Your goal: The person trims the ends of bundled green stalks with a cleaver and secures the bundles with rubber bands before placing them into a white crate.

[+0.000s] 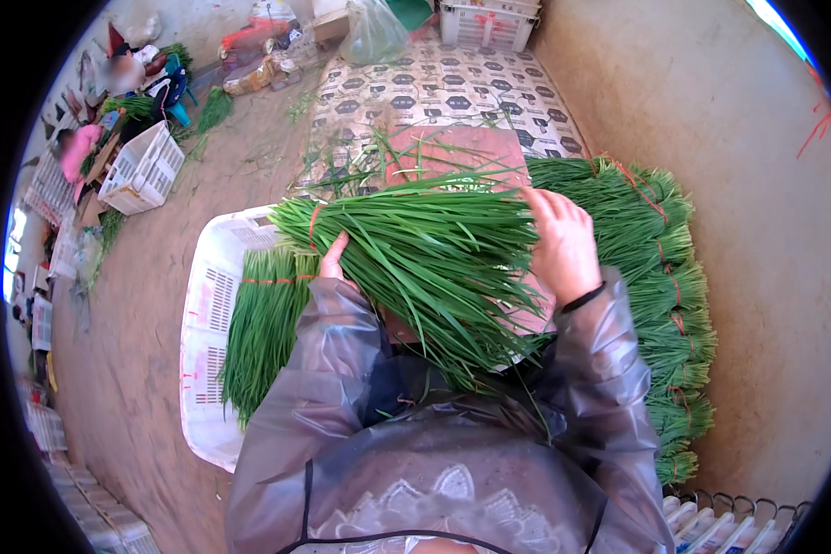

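Above a flat pink board [457,148], just in front of my body, I hold one thick bunch of long, narrow green leaves [425,231]. Its long axis runs from left to right, slanting a little toward me on the right; the pale cut ends point left, and the loose tips fan out right and down toward my lap. One thin orange band [315,224] circles it near the cut ends.

My left hand [335,258] grasps it from the near side beside that band, thumb laid up along the leaves, the other fingers hidden below. My right hand [563,240] bends over the tips, back outward, fingers pointing away and left; I cannot tell whether they pinch any leaves. Both forearms reach forward, elbows bent, in translucent grey sleeves [632,369].

At my left, one white slotted plastic basket [197,369] holds at least two banded green bunches [268,323]. Along the wall at my right lie more than five stacked green bunches [656,277], too overlapped to count exactly.
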